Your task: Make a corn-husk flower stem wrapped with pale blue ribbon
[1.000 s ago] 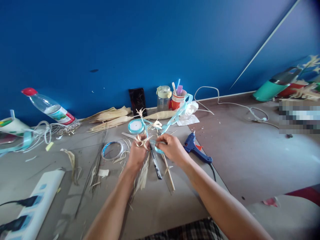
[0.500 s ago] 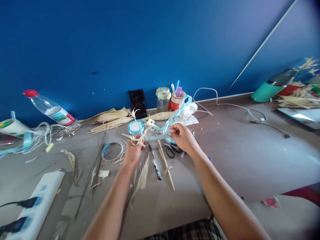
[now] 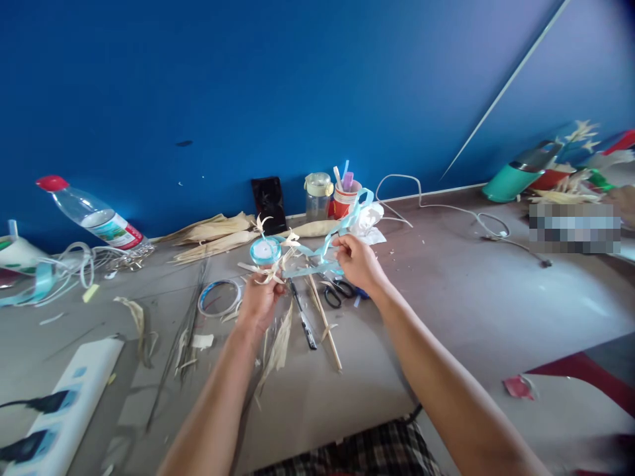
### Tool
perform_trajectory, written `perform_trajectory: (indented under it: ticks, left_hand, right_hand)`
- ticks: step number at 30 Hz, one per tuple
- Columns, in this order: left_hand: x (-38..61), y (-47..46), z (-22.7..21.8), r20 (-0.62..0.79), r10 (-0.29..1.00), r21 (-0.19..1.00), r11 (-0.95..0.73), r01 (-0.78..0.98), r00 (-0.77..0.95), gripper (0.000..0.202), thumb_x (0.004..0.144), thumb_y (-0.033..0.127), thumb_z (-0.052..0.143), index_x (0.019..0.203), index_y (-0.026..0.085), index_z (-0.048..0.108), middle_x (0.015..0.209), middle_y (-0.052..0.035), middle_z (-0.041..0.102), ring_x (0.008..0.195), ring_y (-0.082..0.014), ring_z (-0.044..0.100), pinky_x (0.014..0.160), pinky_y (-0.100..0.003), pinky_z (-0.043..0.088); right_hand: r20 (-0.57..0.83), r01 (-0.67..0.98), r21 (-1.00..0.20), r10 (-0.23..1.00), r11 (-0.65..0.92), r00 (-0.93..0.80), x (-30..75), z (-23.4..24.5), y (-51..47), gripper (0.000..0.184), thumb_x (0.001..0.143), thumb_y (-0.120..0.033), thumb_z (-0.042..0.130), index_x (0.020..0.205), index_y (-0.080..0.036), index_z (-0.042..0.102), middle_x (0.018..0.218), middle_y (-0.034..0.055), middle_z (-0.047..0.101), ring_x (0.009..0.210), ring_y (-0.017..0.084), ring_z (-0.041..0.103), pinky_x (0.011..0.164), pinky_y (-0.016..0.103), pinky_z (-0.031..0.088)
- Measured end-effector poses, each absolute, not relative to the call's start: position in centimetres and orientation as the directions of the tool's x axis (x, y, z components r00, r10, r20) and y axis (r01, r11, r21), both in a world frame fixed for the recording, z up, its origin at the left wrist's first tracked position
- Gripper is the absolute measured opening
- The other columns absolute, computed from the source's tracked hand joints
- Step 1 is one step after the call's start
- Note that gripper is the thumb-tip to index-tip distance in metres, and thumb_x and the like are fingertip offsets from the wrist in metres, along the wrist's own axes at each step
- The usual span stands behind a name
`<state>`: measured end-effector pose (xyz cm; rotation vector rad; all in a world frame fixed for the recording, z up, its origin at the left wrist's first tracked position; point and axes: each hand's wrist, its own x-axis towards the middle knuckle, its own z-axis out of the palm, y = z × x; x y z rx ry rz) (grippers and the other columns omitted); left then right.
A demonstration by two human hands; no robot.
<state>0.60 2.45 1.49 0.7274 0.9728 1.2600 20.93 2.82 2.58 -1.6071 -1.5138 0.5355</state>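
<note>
1. Left hand [image 3: 258, 301] pinches a straw flower [image 3: 270, 272] above the table [image 3: 446, 311].
2. Right hand [image 3: 358, 263] grips pale-blue ribbon [image 3: 310, 270], which stretches between both hands, beside the ribbon spool [image 3: 264, 250].

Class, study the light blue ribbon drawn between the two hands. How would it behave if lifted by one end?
Probably floppy: the ribbon is straight only where it is drawn between the left hand and the right hand; past the right hand it curls loosely. Likely very light, since a light pinch alone carries it. Possibly slippery, judging by its sheen.
</note>
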Motion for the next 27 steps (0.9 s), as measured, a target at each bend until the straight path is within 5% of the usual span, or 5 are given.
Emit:
perform_trajectory:
  ticks: [6,12,19,27]
  left_hand:
    - [0.7,2.5,1.3,-0.251,0.965,0.842,0.257,-0.475,0.076,0.029,0.053,0.022,0.079,0.066,0.013,0.054,0.059,0.0056,0.049,0.044,-0.0021,0.039,0.046,-0.02,0.033]
    - [0.8,2.5,1.3,-0.265,0.96,0.849,0.278,-0.45,0.094,0.028,0.053,0.023,0.079,0.067,0.013,0.057,0.056,0.0068,0.048,0.044,-0.0017,0.039,0.047,-0.02,0.036]
    - [0.9,2.3,1.1,-0.3,0.944,0.827,0.331,-0.455,0.141,0.029,0.053,0.02,0.08,0.071,0.013,0.057,0.06,0.0064,0.051,0.044,-0.0009,0.04,0.049,-0.019,0.04]
    - [0.8,2.2,1.1,-0.243,0.95,0.846,0.307,-0.435,0.198,0.026,0.057,0.019,0.078,0.071,0.015,0.057,0.055,0.0076,0.048,0.044,-0.001,0.039,0.05,-0.019,0.041]
  right_hand:
    - [0.33,0.694,-0.696,0.941,0.184,0.081,22.1,3.3,2.6,0.023,0.075,-0.023,0.052,0.093,-0.015,0.064,0.099,0.009,0.059,0.088,0.019,0.055,0.079,0.033,0.043]
    - [0.082,0.808,-0.589,0.994,-0.015,0.078,26.1,3.4,-1.9,0.027,0.077,-0.031,0.054,0.101,-0.019,0.062,0.084,0.0036,0.063,0.074,0.016,0.058,0.072,0.029,0.044]
    - [-0.127,0.958,-0.242,0.984,-0.155,0.127,28.1,0.6,-5.7,0.049,0.074,-0.036,0.06,0.118,-0.016,0.054,0.109,0.0144,0.059,0.099,0.029,0.056,0.078,0.035,0.041]
    - [-0.08,0.942,-0.293,0.986,-0.166,0.149,28.0,-0.4,-6.3,0.035,0.077,-0.022,0.049,0.11,-0.014,0.055,0.096,0.0125,0.064,0.088,0.026,0.06,0.071,0.031,0.04]
